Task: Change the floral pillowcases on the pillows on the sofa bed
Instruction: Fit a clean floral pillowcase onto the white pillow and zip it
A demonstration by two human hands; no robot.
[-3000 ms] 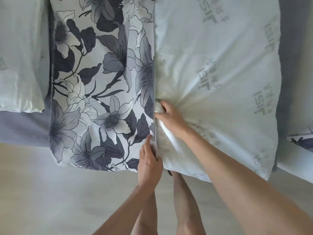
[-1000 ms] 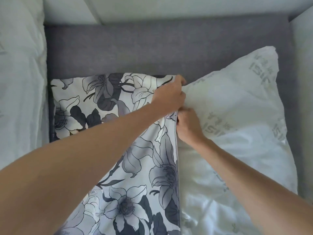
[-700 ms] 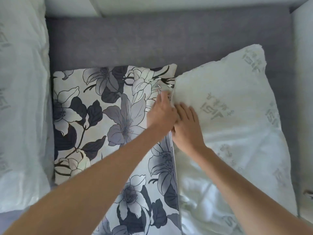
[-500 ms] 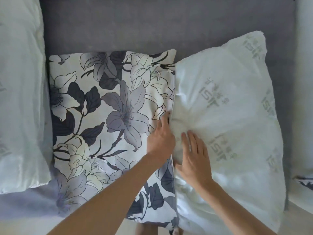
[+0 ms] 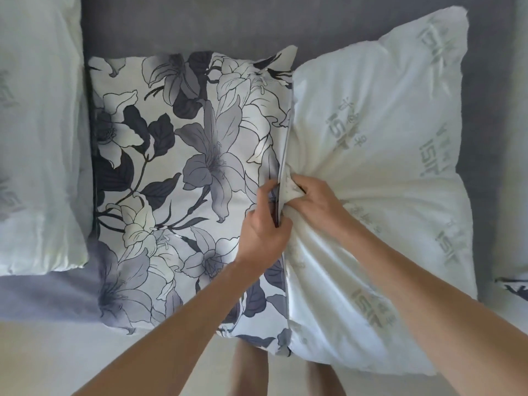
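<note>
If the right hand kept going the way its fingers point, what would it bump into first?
Probably the floral pillowcase. The right hand points left, gripping the white pillow at the case's open edge, so it would slide inside, though depth is unclear.

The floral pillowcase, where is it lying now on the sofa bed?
In the head view the floral pillowcase lies left of centre on the grey sofa bed, between a bare pillow and the white pillow half inside it.

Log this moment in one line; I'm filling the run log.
left hand: grips floral pillowcase edge | right hand: grips white pillow
</note>
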